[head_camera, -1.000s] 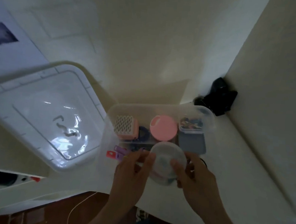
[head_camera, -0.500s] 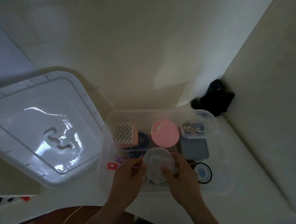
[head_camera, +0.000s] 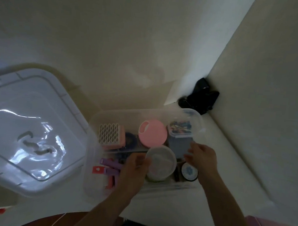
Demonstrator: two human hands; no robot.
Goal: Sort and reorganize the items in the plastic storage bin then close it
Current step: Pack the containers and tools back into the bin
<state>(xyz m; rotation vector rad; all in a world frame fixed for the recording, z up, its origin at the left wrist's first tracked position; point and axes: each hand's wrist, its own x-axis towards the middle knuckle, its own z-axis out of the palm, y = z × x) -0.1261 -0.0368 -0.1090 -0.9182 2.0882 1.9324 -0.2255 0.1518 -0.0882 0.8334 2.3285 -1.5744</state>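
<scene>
Both forearms come in from the bottom edge, reaching into the clear plastic bin (head_camera: 93,188) that sits on a white counter (head_camera: 232,171). The left hand (head_camera: 131,171) is at the left side of a round white translucent tub (head_camera: 160,164) in the near half of the bin; the hand is motion-blurred, so I can't tell whether its fingers are really gripping the tub or just touching it. The right hand (head_camera: 203,160) hovers a bit right of the tub with fingers loosely spread, holding nothing.

Just below that right hand there's a small round tin with a black rim and a blue pattern (head_camera: 189,171), inside the bin next to the tub. On the near left side of the bin are some purple clips (head_camera: 111,166) and a red piece (head_camera: 98,169), a bit jumbled together.

Further back in the bin: a pink case with a white lattice top (head_camera: 110,135) on the left, a round pink lid (head_camera: 153,133) in the middle, and a grey-blue box with a small clear box of colourful bits on it (head_camera: 179,129) on the right.

The bin's big clear lid (head_camera: 28,131) is off and lies to the left of the bin. Way back in the corner where the walls meet sits a dark black object (head_camera: 201,99), too dim to identify.
</scene>
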